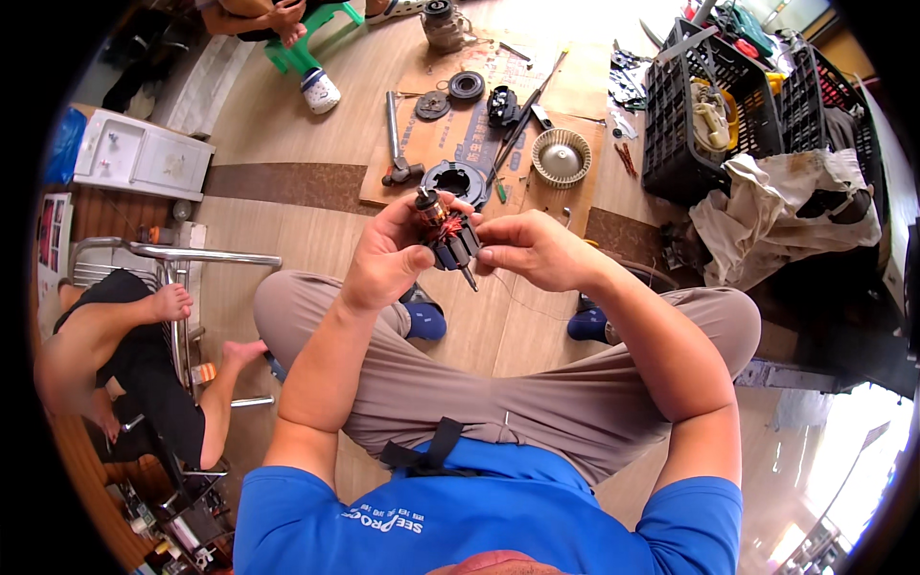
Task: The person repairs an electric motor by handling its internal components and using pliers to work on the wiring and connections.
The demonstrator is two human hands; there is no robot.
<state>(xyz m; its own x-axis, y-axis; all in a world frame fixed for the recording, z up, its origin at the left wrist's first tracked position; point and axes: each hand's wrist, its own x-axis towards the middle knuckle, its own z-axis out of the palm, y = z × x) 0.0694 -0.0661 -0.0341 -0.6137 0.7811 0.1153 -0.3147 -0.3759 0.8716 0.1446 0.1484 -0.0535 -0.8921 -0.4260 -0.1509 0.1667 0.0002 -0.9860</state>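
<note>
Above my lap, my left hand (385,257) grips a motor armature (453,241), thumb in front and fingers behind it. The armature has dark slotted core plates, reddish copper windings and a commutator at its upper end. Its bare shaft tilts down to the right. At the core's right side my right hand (533,249) is closed, thumb and forefinger pinched together. A thin wire (513,293) appears to trail below these fingertips; its exact hold is hard to see. Just beyond my hands lies a dark round motor housing ring (454,180) on the cardboard.
A cardboard sheet (589,72) bears a hammer (393,144), a white fan wheel (562,158), a dark ring (467,86) and long tools. Black crates (709,115) and a stained cloth (781,206) stand right. One person (144,355) sits left; another's hand (286,21) shows near a green stool (299,53).
</note>
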